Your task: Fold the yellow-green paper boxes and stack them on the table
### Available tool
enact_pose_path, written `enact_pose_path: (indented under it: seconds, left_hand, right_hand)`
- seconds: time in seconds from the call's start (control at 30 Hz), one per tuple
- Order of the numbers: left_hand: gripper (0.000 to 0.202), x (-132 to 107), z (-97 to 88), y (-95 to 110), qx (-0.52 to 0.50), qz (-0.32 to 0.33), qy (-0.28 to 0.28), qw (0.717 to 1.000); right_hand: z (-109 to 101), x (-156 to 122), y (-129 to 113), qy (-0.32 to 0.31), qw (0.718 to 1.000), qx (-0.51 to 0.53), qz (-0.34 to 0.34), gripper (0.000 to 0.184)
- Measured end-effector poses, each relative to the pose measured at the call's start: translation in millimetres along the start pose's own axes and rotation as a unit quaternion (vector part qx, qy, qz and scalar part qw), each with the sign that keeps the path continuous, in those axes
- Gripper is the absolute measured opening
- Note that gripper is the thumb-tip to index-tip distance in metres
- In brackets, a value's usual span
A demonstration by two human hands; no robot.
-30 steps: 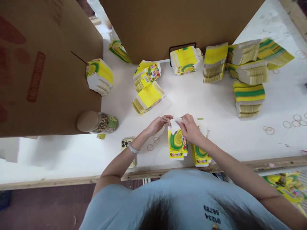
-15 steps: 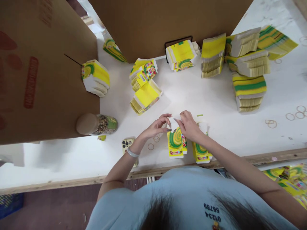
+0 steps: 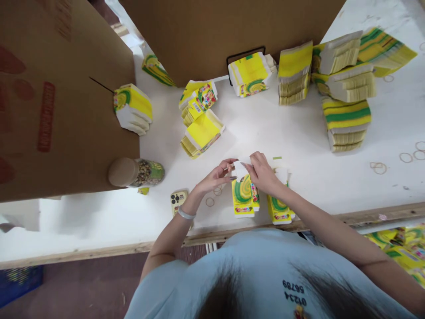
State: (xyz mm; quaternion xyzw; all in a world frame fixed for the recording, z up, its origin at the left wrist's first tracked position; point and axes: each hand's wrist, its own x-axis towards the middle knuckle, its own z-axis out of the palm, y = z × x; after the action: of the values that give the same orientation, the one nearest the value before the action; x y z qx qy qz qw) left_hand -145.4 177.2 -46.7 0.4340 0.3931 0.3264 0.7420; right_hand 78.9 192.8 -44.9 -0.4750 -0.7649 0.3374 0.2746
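In front of me on the white table lies a yellow and green printed carton (image 3: 243, 195), its white end flaps toward the far side. My left hand (image 3: 221, 173) grips the left edge of those flaps between thumb and fingers. On the other side, my right hand (image 3: 261, 172) has its fingers closed on the flaps' right edge. Just right of it, partly under my right forearm, lies a second yellow carton (image 3: 279, 208). Rubber bands (image 3: 210, 202) rest beside my left wrist.
Bundles of flattened cartons (image 3: 347, 124) stand at the back right, with more bundles (image 3: 203, 133) at centre. Large cardboard boxes (image 3: 83, 110) rise at left and back. A jar (image 3: 146, 173) and a phone (image 3: 178, 199) sit left of me. The wooden table edge (image 3: 358, 217) runs along my body.
Both hands stay at the carton's flaps, with only slight finger movement. The whole view has shifted slightly.
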Motion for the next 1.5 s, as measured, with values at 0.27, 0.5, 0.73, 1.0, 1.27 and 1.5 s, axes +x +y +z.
enact_pose_path:
  seconds: [0.27, 0.5, 0.73, 1.0, 1.27, 1.5]
  left_hand:
    - [0.04, 7.8, 2.5, 11.6, 0.06, -0.002, -0.031, 0.998]
    - [0.036, 1.2, 14.0, 6.9, 0.091, 0.012, -0.006, 0.996]
    - [0.037, -21.2, 49.2, -17.7, 0.083, 0.042, 0.054, 0.994]
    - [0.033, -27.5, 48.7, -25.5, 0.096, 0.072, 0.055, 0.991]
    - [0.028, -21.6, 51.9, -22.9, 0.176, 0.083, 0.074, 0.978]
    - [0.025, -25.4, 53.4, -22.5, 0.157, 0.078, 0.084, 0.981]
  right_hand:
    - [-0.1, -2.6, -2.7, 0.051, 0.998, 0.005, 0.021, 0.014]
    - [-15.2, -47.2, -43.4, 0.056, 0.989, -0.135, -0.035, 0.014]
    - [-28.7, -55.9, -45.4, -0.071, 0.984, -0.161, 0.014, 0.014]
    - [-29.1, -43.4, -65.9, -0.124, 0.931, -0.344, -0.01, 0.005]
    - [-22.0, -50.7, -74.2, -0.077, 0.863, -0.492, -0.082, 0.011]
    - [-25.7, -48.5, -67.3, -0.071, 0.849, -0.49, -0.184, 0.019]
